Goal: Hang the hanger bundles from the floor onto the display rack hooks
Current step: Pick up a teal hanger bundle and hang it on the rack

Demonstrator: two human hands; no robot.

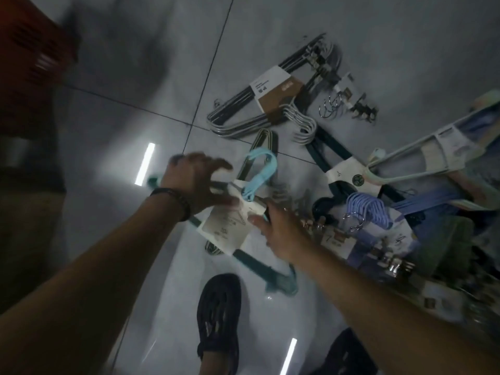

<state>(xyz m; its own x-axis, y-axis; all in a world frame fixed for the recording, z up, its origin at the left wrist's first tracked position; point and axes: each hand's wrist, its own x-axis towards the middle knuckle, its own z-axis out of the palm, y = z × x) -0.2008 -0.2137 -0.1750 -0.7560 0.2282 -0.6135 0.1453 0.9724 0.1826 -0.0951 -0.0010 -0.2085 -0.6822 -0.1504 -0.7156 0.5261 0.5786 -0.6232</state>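
Observation:
A teal hanger bundle [280, 278] with light blue hooks [260, 171] and a pale paper label [222, 230] is between my hands, above the grey tiled floor [113, 123]. My left hand [196, 182], with a dark bead bracelet on the wrist, wraps loosely around the bundle's left arm. My right hand [280, 234] grips the bundle just below the hooks, at the label's right edge. Both hands are blurred by motion. No display rack is in view.
More bundles lie on the floor: a grey and white one with a brown label [273, 90] beyond, a dark green one [349, 174], a lilac one [368, 209] and pale plastic hangers [422, 155] to the right. My dark shoes [219, 315] stand below.

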